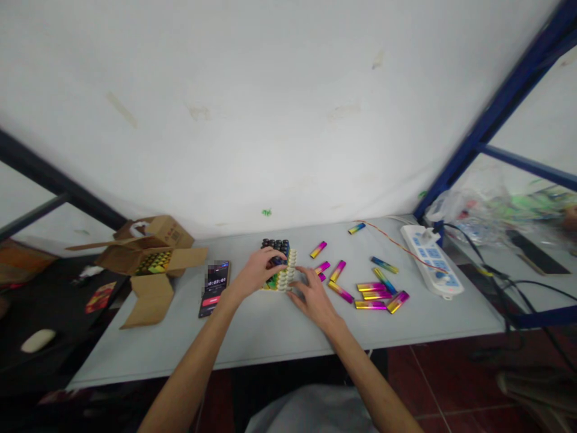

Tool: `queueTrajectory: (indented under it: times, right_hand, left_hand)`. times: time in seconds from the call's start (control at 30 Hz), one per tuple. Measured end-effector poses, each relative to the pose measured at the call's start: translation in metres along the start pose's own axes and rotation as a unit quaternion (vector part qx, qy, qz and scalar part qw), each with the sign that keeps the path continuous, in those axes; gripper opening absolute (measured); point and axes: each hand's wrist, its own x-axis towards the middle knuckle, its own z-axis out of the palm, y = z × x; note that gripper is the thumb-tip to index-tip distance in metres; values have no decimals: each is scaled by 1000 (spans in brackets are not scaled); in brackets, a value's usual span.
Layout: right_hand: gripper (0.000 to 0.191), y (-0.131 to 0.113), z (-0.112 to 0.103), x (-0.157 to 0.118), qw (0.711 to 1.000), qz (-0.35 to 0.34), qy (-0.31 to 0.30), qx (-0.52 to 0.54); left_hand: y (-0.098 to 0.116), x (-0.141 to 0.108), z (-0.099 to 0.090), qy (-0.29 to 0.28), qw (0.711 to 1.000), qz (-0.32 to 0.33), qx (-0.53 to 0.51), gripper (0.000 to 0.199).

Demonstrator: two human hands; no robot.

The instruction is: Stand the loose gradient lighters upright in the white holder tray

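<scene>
A small block of upright, black-topped pieces [270, 243] stands at mid table, with a row of cream-coloured ends [286, 278] along its right side. My left hand [259, 269] reaches over this block, fingers closed at a dark piece that they mostly cover. Against the right side rests my right hand [313, 296], its thumb and fingers apart beside the cream ends. To the right lie several loose, shiny flat sticks in pink-yellow [370, 305] and blue-yellow [384, 264]. Their exact kind is too small to make out.
An open cardboard box [180, 258] of yellow, dark-topped pieces sits at left. Near it lies a phone [213, 291] showing a timer. A white power strip [433, 264] with plugs and a thin orange wire [396, 242] is at right. A wall [270, 120] backs the table.
</scene>
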Motion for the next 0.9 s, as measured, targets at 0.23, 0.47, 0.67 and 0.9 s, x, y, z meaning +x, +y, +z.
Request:
queueTrajectory:
  times: [0.23, 0.47, 0.67, 0.9]
  right_hand:
    - [16, -3, -4, 0, 1000, 8, -2, -7]
    - [16, -1, -4, -1, 1000, 12, -10, -13]
    - [14, 1, -1, -1, 1000, 18, -8, -10]
    - [14, 2, 0, -1, 1000, 20, -10, -10]
  left_hand:
    - [-16, -2, 15, 14, 997, 32, 66, 14]
    - [-19, -7, 27, 56, 981, 40, 183, 16]
    - [-8, -2, 24, 4, 972, 33, 234, 15]
    - [0, 7, 21, -38, 964, 63, 256, 14]
